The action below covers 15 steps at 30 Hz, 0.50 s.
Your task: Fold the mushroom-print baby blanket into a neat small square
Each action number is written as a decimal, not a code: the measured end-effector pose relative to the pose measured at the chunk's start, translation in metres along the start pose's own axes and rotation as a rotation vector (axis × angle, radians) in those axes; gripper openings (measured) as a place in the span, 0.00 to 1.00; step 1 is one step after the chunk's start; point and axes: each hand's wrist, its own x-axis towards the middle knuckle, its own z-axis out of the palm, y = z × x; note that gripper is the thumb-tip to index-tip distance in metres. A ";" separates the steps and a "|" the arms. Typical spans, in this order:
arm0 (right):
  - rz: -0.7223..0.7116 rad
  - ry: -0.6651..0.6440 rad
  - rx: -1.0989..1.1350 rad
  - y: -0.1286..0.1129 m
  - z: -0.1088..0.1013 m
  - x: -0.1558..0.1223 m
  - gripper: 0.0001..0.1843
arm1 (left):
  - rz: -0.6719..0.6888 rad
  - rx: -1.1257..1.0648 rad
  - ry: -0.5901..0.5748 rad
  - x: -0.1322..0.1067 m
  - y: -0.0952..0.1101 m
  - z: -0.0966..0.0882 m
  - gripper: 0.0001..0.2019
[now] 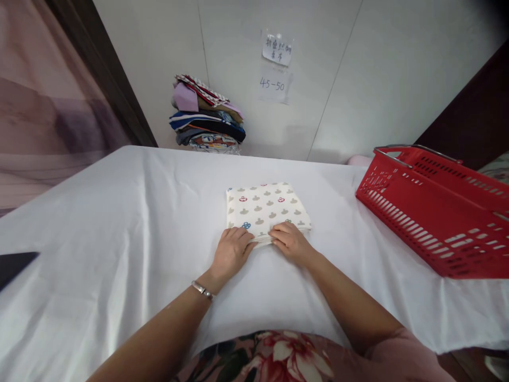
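A folded cream cloth printed with small grey, red and blue shapes lies in the middle of a table under a white sheet. Both my hands rest on its near edge. My left hand curls its fingers over the near left corner, gripping the layers. My right hand pinches the near edge beside it, fingers pressed together on the fabric. A metal bracelet sits on my left wrist.
A red plastic basket with metal handles stands tilted at the right. A stack of folded coloured clothes sits against the white wall behind the table. Two paper notes hang on the wall. A dark flat object lies at the left edge.
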 end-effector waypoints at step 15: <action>0.012 0.100 -0.110 -0.006 0.004 0.000 0.12 | 0.018 0.037 -0.014 0.001 0.001 -0.001 0.10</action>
